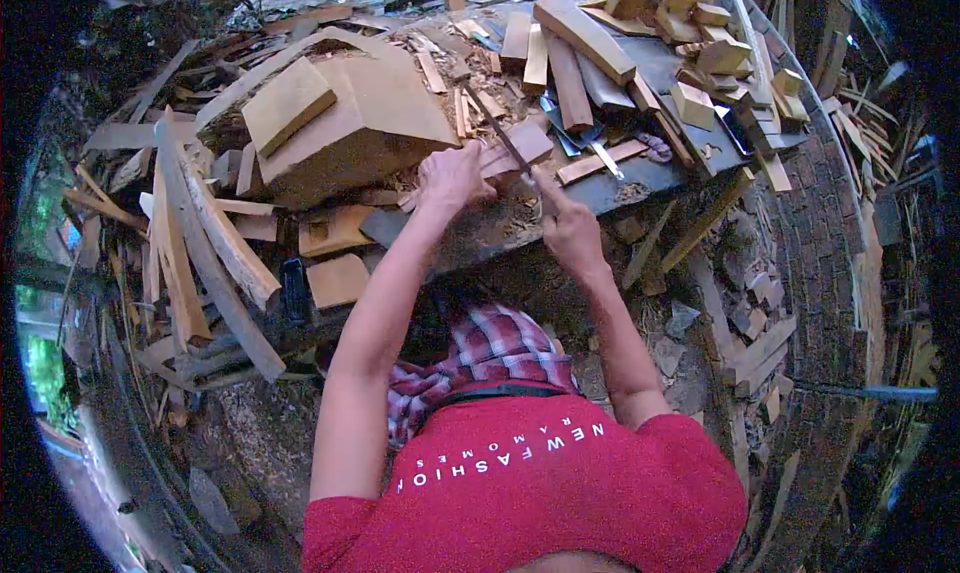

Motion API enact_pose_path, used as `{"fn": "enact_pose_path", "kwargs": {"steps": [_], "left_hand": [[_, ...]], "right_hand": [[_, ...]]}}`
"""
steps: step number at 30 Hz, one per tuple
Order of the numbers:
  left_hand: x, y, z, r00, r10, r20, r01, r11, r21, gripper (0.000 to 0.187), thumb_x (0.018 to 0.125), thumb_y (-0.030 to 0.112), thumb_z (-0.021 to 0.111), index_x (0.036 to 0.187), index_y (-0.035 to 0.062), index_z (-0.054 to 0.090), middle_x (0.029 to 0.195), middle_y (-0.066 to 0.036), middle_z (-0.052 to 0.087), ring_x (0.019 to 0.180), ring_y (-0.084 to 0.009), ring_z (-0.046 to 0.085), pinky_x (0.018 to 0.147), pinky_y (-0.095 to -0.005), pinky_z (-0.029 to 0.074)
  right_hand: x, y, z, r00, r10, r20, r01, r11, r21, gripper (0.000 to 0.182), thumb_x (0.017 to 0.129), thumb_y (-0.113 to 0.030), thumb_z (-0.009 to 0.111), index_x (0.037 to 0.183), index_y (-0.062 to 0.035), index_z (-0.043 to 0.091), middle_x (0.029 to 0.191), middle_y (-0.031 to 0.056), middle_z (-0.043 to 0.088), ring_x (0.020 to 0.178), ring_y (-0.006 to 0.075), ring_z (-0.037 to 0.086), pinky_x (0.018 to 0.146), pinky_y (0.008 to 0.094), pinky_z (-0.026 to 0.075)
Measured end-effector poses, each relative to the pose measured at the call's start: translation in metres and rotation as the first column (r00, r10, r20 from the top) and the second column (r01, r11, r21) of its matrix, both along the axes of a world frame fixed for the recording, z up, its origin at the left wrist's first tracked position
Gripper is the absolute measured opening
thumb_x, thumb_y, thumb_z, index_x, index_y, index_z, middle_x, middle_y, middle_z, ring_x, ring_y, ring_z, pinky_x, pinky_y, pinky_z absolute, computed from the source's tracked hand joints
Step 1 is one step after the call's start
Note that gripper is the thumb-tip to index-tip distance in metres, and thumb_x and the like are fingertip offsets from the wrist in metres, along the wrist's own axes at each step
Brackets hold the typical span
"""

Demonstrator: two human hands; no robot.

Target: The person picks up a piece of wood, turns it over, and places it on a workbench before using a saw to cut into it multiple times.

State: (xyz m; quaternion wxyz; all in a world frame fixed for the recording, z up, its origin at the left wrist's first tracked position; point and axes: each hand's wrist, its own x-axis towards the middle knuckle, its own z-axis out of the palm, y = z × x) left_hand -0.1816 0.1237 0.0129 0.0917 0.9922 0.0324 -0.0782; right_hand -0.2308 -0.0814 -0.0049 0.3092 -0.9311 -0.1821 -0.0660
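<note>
My left hand (456, 180) is closed over the near end of a short wooden block (522, 149), pressing it down on the dark work table (475, 241). My right hand (572, 229) is wrapped round the handle of a long, thin, dark metal tool (494, 123). The tool slants away from me to the upper left and crosses over the block. Its exact kind is too small to make out. Shavings and wood chips lie around both hands.
A big angular timber block (365, 123) with a smaller block (289, 106) on top stands left. Several wood pieces lie behind, among them a long beam (584, 39). A chisel-like tool (597, 150) rests right. Curved offcuts (225, 238) lean at the left edge.
</note>
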Motion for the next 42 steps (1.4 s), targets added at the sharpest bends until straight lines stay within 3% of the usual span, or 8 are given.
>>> {"fn": "enact_pose_path", "kwargs": {"steps": [4,15,17,19,31,33,37,42], "left_hand": [[0.007,0.007,-0.013,0.999,-0.043,0.019,0.043,0.999,0.010,0.074,0.061,0.050,0.081,0.121,0.0168,0.054,0.095,-0.016,0.069,0.087,-0.0348,0.068,0.075,-0.0455,0.054],[0.002,0.004,-0.007,0.999,-0.031,0.027,0.031,0.999,-0.013,0.070,0.061,0.049,0.081,0.115,0.0136,0.054,0.095,-0.016,0.069,0.089,-0.0347,0.067,0.074,-0.0456,0.054],[0.003,0.006,-0.009,0.998,-0.049,0.037,0.049,0.999,-0.009,0.070,0.061,0.049,0.081,0.116,0.0138,0.053,0.096,-0.015,0.069,0.089,-0.0346,0.067,0.074,-0.0457,0.054],[0.002,0.006,-0.006,0.993,-0.045,0.106,0.053,0.996,-0.073,0.056,0.062,0.040,0.083,0.095,0.0057,0.054,0.085,-0.019,0.068,0.084,-0.0386,0.067,0.072,-0.0470,0.054],[-0.001,0.006,-0.005,0.997,-0.021,0.079,0.029,0.995,-0.099,0.059,0.061,0.043,0.083,0.099,0.0067,0.055,0.088,-0.016,0.069,0.085,-0.0353,0.068,0.073,-0.0452,0.053],[0.004,0.006,-0.010,0.995,-0.073,0.069,0.074,0.997,-0.021,0.067,0.060,0.051,0.080,0.113,0.0193,0.054,0.090,-0.014,0.069,0.085,-0.0355,0.067,0.069,-0.0468,0.054],[0.003,0.005,-0.005,0.997,-0.047,0.066,0.051,0.997,-0.062,0.066,0.058,0.047,0.080,0.111,0.0175,0.056,0.092,-0.014,0.069,0.088,-0.0351,0.067,0.072,-0.0469,0.053],[0.002,0.003,-0.006,0.999,-0.020,0.043,0.023,0.997,-0.075,0.064,0.060,0.048,0.080,0.111,0.0170,0.056,0.096,-0.015,0.069,0.090,-0.0347,0.067,0.075,-0.0461,0.053]], "right_hand": [[-0.048,-0.029,0.004,0.991,-0.056,-0.124,0.057,0.998,0.007,0.059,0.081,-0.003,0.053,0.136,-0.0225,0.047,0.096,0.0233,0.061,0.078,0.0425,0.060,0.067,0.0477,0.047],[0.003,0.004,0.004,0.998,-0.054,-0.045,0.054,0.998,0.017,0.049,0.087,-0.012,0.054,0.134,-0.0266,0.050,0.083,0.0257,0.061,0.075,0.0430,0.060,0.064,0.0503,0.046],[-0.015,-0.009,-0.005,0.998,-0.023,-0.053,0.023,1.000,-0.008,0.064,0.081,-0.009,0.052,0.140,-0.0314,0.040,0.070,0.0246,0.061,0.065,0.0428,0.061,0.060,0.0534,0.047],[-0.043,-0.024,0.007,0.996,-0.035,-0.082,0.034,0.999,-0.018,0.062,0.082,-0.009,0.051,0.140,-0.0301,0.041,0.071,0.0243,0.061,0.066,0.0424,0.062,0.060,0.0534,0.047],[-0.009,-0.001,0.001,1.000,0.013,0.027,-0.015,0.998,0.069,0.059,0.082,-0.010,0.052,0.138,-0.0264,0.044,0.077,0.0245,0.062,0.068,0.0435,0.061,0.061,0.0533,0.047],[-0.031,-0.014,0.010,0.994,-0.051,-0.098,0.046,0.998,-0.049,0.059,0.082,-0.009,0.053,0.137,-0.0265,0.045,0.078,0.0242,0.062,0.065,0.0429,0.060,0.060,0.0519,0.046],[-0.057,-0.033,0.008,0.978,-0.072,-0.198,0.087,0.994,0.069,0.058,0.082,-0.007,0.053,0.137,-0.0255,0.047,0.078,0.0248,0.061,0.062,0.0427,0.058,0.058,0.0512,0.044],[-0.006,-0.010,-0.010,1.000,0.003,-0.017,-0.001,0.994,0.110,0.059,0.081,-0.007,0.053,0.137,-0.0253,0.046,0.078,0.0270,0.060,0.067,0.0446,0.059,0.061,0.0523,0.044]]}}
